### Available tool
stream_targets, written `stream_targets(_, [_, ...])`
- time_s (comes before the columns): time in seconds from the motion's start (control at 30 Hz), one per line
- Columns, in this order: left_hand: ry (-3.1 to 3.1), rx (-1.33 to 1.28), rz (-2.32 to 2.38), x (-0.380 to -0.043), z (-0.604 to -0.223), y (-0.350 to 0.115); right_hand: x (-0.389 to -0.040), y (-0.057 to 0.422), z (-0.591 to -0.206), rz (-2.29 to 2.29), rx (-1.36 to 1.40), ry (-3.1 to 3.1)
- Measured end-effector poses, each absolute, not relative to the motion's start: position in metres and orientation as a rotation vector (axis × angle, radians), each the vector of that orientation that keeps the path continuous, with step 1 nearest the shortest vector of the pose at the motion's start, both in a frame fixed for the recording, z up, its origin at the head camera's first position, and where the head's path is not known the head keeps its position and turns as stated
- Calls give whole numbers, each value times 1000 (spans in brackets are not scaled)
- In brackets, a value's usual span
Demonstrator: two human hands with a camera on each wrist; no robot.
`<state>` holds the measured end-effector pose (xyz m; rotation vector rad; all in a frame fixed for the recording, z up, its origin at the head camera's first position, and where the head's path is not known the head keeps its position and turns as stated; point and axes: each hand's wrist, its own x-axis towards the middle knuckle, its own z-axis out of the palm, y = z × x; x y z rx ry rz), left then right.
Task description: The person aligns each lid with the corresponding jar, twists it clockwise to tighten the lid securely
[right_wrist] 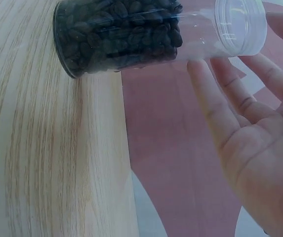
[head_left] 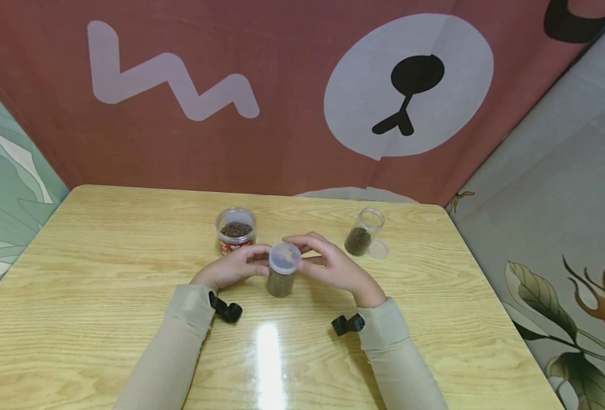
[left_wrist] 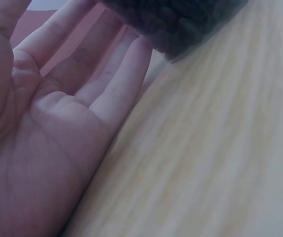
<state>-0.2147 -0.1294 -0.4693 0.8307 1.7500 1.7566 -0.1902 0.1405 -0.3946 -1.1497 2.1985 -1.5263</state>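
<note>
A clear jar of coffee beans [right_wrist: 126,32] stands upright on the table between the two hands, with a translucent lid [head_left: 285,258] on its mouth. My left hand [head_left: 237,266] holds the jar from its left side, thumb in front and fingers behind; in the left wrist view, fingers [left_wrist: 126,74] reach to the dark beans' end of the jar. At the top right, my right hand [head_left: 333,267] pinches the lid's rim between thumb and fingers. In the right wrist view, the right fingertips [right_wrist: 200,74] touch near the lid, and the thumb is partly cut off.
Behind the left hand stands an open tub [head_left: 236,228] of brown pieces with a red label. At the right back, an open clear jar [head_left: 361,234] of dark contents has a loose lid [head_left: 379,249] beside it. The wooden table [head_left: 102,256] meets a printed cloth.
</note>
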Motion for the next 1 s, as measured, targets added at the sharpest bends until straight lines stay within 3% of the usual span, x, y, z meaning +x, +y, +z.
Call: stream_targets(1.0, [1802, 833, 1727, -215, -469, -129, -191, 139, -396, -1570, -977, 2215])
